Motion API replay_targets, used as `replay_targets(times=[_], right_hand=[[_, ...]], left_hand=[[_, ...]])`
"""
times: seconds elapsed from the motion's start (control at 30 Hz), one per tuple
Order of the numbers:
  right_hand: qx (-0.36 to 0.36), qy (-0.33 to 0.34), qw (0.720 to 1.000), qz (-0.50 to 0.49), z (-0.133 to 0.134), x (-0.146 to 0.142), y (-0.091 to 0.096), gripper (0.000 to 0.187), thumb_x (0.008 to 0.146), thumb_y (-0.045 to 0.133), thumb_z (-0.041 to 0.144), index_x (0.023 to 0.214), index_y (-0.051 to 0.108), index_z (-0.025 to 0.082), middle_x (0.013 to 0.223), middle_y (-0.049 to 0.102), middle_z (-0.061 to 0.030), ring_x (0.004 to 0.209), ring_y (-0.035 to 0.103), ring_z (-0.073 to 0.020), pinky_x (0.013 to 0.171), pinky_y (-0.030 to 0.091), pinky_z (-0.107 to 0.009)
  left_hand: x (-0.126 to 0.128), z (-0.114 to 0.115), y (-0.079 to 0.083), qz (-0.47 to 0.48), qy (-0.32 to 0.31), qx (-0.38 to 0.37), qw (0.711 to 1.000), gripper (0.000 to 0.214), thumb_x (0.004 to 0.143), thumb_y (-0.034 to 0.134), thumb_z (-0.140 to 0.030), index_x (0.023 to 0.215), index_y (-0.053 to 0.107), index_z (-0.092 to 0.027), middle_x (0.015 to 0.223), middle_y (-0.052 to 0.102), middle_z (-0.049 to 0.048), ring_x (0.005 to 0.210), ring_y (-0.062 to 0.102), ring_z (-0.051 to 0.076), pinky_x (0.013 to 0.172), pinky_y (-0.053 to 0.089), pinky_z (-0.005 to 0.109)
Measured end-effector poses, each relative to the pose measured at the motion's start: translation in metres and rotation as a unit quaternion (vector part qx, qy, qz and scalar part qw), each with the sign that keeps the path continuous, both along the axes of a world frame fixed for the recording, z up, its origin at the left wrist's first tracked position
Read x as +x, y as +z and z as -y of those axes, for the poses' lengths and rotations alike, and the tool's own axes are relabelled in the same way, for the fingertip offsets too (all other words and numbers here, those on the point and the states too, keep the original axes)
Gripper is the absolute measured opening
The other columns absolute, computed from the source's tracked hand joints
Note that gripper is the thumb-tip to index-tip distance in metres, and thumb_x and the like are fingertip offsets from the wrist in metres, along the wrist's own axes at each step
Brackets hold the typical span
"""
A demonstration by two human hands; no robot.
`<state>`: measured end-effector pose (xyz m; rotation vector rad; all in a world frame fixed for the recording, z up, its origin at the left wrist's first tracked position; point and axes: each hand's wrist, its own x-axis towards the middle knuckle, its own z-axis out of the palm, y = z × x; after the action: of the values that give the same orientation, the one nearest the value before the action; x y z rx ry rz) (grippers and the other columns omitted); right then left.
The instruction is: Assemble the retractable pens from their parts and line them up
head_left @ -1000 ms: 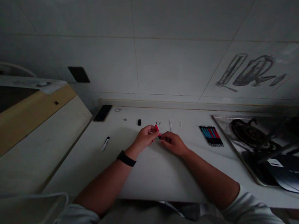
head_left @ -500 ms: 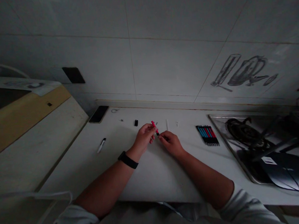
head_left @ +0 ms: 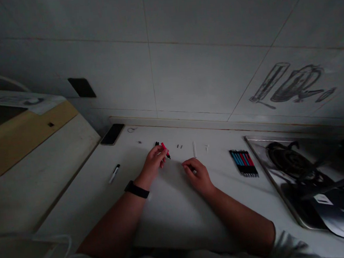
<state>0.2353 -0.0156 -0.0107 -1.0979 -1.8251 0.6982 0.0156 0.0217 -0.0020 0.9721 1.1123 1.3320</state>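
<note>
My left hand is closed round a red pen body with a black end pointing down toward the counter. Just behind that hand lie small black pieces, partly covered by it. My right hand is apart from the pen, its thumb and forefinger pressed together; whatever they may hold is too small to make out. Beyond the hands lie two tiny dark pieces, a thin clear or white rod and a small pale piece.
A row of blue and red pens lies right, beside a gas stove. Leftward are a white-and-black pen, a phone, a wire ring and a tiny metal part. A tiled wall bounds the counter.
My hands have moved apart, the left one going left with the red pen body. The right hand has come away from the pen's black end. The view has shifted slightly.
</note>
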Motion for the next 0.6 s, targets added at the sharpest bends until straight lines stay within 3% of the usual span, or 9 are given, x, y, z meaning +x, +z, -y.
replay_targets(times=[0.27, 0.47, 0.6], right_hand=[[0.042, -0.082, 0.995, 0.029, -0.022, 0.021, -0.004, 0.021, 0.099, 0.054, 0.032, 0.109, 0.070, 0.024, 0.095, 0.070, -0.0066, 0.075, 0.063, -0.0188, 0.069, 0.054, -0.033], [0.105, -0.203, 0.972, 0.059, -0.055, 0.069, 0.009, 0.025, 0.097, 0.053, 0.031, 0.109, 0.072, 0.020, 0.103, 0.072, -0.0103, 0.086, 0.066, -0.0225, 0.074, 0.054, -0.035], [0.092, -0.276, 0.952, 0.099, -0.070, 0.101, 0.006, 0.030, 0.093, 0.052, 0.027, 0.112, 0.073, 0.017, 0.103, 0.073, -0.0122, 0.082, 0.065, -0.0232, 0.083, 0.054, -0.039]], left_hand=[[0.007, 0.005, -0.004, -0.003, -0.047, 0.005, 0.999, 0.044, 0.077, 0.082, -0.053, 0.096, 0.063, -0.019, 0.083, 0.064, 0.0001, 0.056, 0.053, 0.008, 0.043, 0.033, 0.019], [0.011, -0.003, -0.010, -0.018, -0.063, 0.012, 0.998, 0.043, 0.075, 0.083, -0.052, 0.096, 0.064, -0.019, 0.078, 0.062, -0.0013, 0.053, 0.049, 0.007, 0.040, 0.031, 0.018], [0.016, -0.004, -0.012, -0.025, -0.067, 0.014, 0.997, 0.044, 0.074, 0.084, -0.052, 0.096, 0.065, -0.020, 0.077, 0.062, -0.0018, 0.052, 0.049, 0.007, 0.040, 0.031, 0.018]])
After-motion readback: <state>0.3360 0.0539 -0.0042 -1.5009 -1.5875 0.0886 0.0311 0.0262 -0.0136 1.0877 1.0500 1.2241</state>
